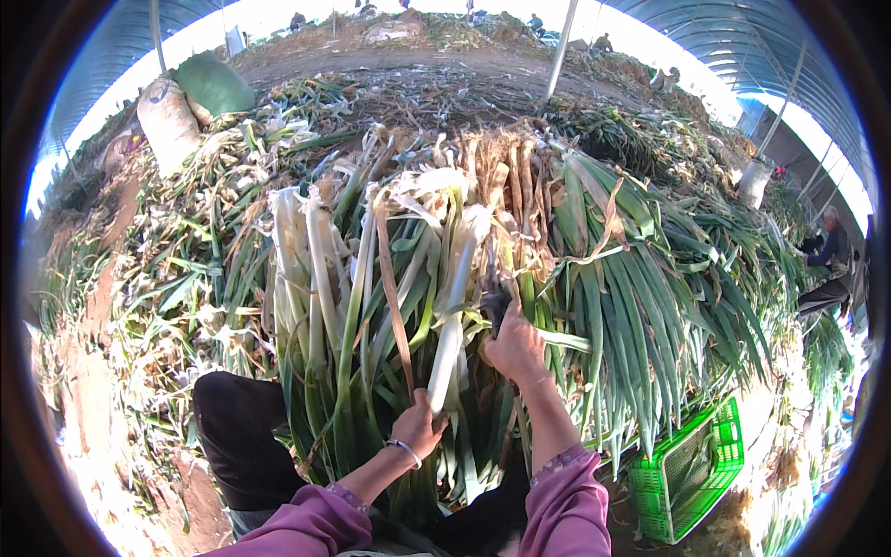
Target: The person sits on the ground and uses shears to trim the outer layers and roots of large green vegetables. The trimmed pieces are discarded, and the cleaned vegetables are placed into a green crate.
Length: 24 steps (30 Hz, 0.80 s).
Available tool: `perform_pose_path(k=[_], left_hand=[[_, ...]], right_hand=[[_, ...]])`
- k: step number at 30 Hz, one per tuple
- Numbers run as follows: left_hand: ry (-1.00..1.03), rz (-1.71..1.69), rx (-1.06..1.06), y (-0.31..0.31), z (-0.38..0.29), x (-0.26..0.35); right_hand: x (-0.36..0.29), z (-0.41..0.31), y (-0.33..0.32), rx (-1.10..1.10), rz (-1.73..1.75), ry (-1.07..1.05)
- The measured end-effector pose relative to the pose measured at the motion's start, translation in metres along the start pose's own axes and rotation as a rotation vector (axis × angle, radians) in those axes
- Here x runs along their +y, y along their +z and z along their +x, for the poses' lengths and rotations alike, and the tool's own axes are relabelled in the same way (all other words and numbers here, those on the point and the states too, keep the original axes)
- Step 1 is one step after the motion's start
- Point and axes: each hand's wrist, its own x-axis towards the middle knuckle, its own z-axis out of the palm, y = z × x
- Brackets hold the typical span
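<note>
My left hand, with a bracelet at the wrist, is closed around the lower part of a thick leek or large green onion stalk. The white shaft rises from the fist and leans slightly right at its top. My right hand grips a dark-handled cutting tool, its narrow end pointing up beside the stalk; its exact kind cannot be told. Pale trimmed-looking stalks lie to the left. Brown, rooty stalks lie beyond my right hand, and a bundle of green leaves spreads to its right.
A green plastic crate lies tilted at the lower right. Full sacks, one white and one green, stand at the back left. Leaf scraps cover the ground. A person sits at the far right; metal poles stand behind.
</note>
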Motion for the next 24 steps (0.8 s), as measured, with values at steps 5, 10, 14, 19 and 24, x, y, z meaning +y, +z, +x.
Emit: perform_pose_path(k=[5,10,14,19,24], left_hand=[[0.003,-0.375,-0.067,0.000,-0.004,-0.022],[-0.115,-1.060,-0.098,-0.049,0.001,-0.021],[-0.013,-0.897,0.151,-0.098,0.021,-0.004],[0.026,-0.661,0.345,-0.168,0.062,-0.050],[0.260,0.660,0.993,-0.193,0.100,-0.082]], right_hand=[[-0.005,0.023,-0.005,-0.010,0.153,0.062],[-0.012,0.002,0.001,-0.214,0.159,-0.043],[-0.004,-0.045,-0.016,-0.293,0.212,-0.078],[0.027,-0.071,-0.016,-0.245,0.176,0.046],[0.042,-0.095,-0.013,-0.261,0.172,0.088]])
